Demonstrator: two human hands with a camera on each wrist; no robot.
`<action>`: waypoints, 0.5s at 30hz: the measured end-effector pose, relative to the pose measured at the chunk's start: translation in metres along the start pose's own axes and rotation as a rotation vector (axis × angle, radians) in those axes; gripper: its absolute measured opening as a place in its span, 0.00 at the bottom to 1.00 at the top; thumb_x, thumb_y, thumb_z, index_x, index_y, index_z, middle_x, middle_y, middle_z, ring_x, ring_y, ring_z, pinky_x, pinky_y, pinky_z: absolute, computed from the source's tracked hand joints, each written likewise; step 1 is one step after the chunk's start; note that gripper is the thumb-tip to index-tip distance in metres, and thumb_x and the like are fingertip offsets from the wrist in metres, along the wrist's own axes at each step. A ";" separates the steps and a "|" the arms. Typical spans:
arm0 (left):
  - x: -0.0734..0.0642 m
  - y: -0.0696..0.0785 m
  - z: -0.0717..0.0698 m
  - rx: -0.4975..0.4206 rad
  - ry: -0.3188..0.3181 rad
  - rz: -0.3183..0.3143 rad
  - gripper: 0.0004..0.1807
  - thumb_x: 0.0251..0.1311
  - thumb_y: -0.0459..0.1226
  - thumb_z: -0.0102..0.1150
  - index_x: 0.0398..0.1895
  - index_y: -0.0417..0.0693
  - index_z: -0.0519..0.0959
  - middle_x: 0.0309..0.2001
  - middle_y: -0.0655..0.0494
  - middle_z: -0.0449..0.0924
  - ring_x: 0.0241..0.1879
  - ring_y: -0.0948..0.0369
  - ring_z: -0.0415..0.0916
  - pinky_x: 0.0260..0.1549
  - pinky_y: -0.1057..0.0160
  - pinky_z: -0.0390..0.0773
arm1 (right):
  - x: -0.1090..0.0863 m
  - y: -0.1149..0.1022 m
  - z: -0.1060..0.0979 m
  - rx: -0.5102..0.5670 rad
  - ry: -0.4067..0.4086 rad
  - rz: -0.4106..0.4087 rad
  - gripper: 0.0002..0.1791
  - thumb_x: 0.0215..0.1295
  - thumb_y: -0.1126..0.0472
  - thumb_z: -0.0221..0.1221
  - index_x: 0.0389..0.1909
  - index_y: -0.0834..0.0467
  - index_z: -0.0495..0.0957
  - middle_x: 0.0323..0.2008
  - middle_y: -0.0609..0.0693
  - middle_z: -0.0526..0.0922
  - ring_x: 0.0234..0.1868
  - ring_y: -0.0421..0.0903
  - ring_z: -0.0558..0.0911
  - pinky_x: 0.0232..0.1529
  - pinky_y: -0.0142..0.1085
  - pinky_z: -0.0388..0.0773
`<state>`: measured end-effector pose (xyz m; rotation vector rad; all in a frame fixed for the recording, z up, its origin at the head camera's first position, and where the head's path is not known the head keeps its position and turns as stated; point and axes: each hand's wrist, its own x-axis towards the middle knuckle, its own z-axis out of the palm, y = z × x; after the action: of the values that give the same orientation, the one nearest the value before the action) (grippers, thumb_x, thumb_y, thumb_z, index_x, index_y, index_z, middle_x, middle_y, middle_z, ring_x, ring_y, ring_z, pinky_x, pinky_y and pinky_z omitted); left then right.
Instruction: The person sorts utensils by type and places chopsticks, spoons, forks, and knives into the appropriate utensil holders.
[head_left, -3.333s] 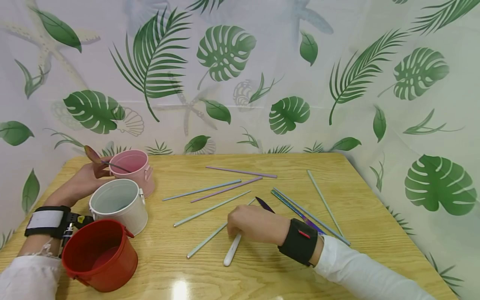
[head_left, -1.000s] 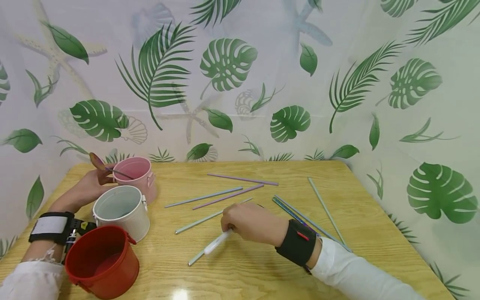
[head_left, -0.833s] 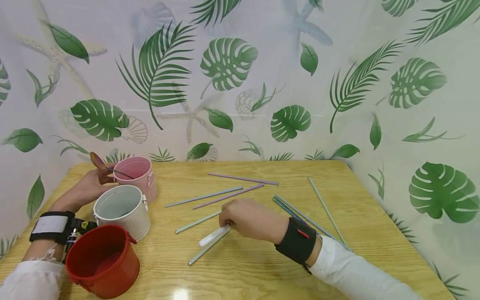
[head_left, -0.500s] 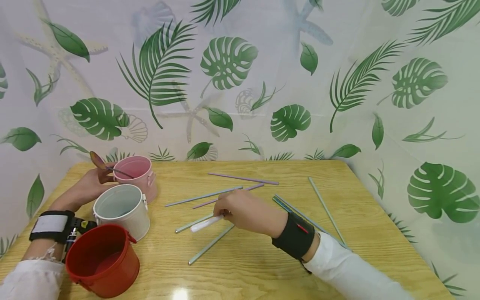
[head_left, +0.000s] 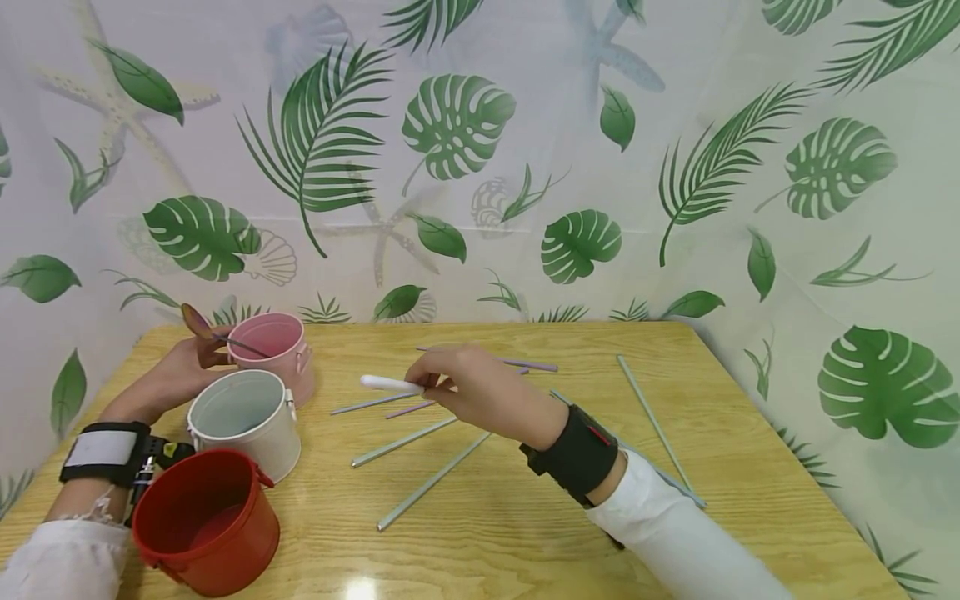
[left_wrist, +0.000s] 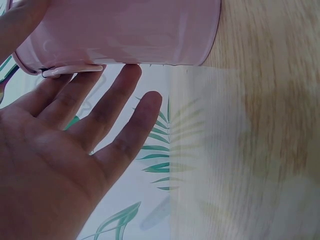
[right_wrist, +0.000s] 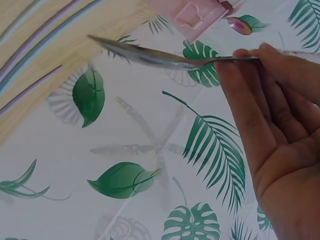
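White-handled utensil [head_left: 392, 384] has risen, pinched by right hand [head_left: 483, 387]; left hand [head_left: 174, 373] grips pink bucket [head_left: 288, 372]

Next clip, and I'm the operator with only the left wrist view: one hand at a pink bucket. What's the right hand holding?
Observer: The right hand holds a white-handled knife.
Operator: Is anything in the pink bucket? I only see its outside.
Observer: Yes, the head view shows a spoon slanting into it, rounded end up.
Operator: Is that the only bucket?
Observer: No, a white bucket and a red bucket stand nearer the person.
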<state>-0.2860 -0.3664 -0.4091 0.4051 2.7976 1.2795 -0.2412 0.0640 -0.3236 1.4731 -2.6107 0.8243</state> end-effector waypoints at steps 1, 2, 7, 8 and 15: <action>0.000 0.000 0.000 0.001 0.000 0.000 0.43 0.66 0.44 0.67 0.79 0.41 0.58 0.70 0.28 0.68 0.61 0.28 0.71 0.53 0.31 0.78 | 0.002 -0.001 0.000 0.024 0.010 0.000 0.12 0.66 0.72 0.66 0.49 0.61 0.84 0.43 0.50 0.86 0.44 0.43 0.84 0.45 0.27 0.81; 0.000 0.000 0.000 0.002 0.001 -0.004 0.43 0.66 0.44 0.67 0.79 0.41 0.58 0.70 0.28 0.67 0.61 0.28 0.71 0.53 0.31 0.78 | 0.004 -0.002 -0.001 0.048 0.023 -0.002 0.13 0.66 0.73 0.66 0.50 0.61 0.83 0.44 0.52 0.86 0.45 0.43 0.85 0.46 0.27 0.82; 0.000 0.000 0.001 0.003 0.005 -0.020 0.44 0.66 0.44 0.67 0.80 0.41 0.57 0.70 0.28 0.66 0.61 0.28 0.71 0.53 0.31 0.77 | 0.014 -0.007 -0.003 0.137 0.117 -0.026 0.13 0.67 0.73 0.65 0.51 0.61 0.83 0.43 0.52 0.86 0.44 0.41 0.84 0.44 0.28 0.83; 0.000 0.000 0.001 0.001 0.004 -0.020 0.44 0.66 0.44 0.67 0.80 0.41 0.57 0.70 0.28 0.66 0.61 0.28 0.72 0.53 0.31 0.77 | 0.017 -0.008 -0.003 0.149 0.139 -0.033 0.13 0.67 0.73 0.65 0.51 0.61 0.83 0.43 0.51 0.86 0.44 0.41 0.84 0.43 0.28 0.83; -0.002 0.000 0.003 0.001 -0.004 -0.018 0.44 0.66 0.44 0.67 0.80 0.41 0.58 0.70 0.28 0.67 0.61 0.28 0.72 0.54 0.31 0.77 | 0.032 -0.014 0.001 0.181 0.263 -0.085 0.13 0.67 0.72 0.65 0.50 0.61 0.83 0.43 0.52 0.87 0.44 0.40 0.85 0.40 0.28 0.84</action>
<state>-0.2838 -0.3651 -0.4111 0.3807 2.7918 1.2723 -0.2471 0.0330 -0.3094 1.3928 -2.3193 1.1813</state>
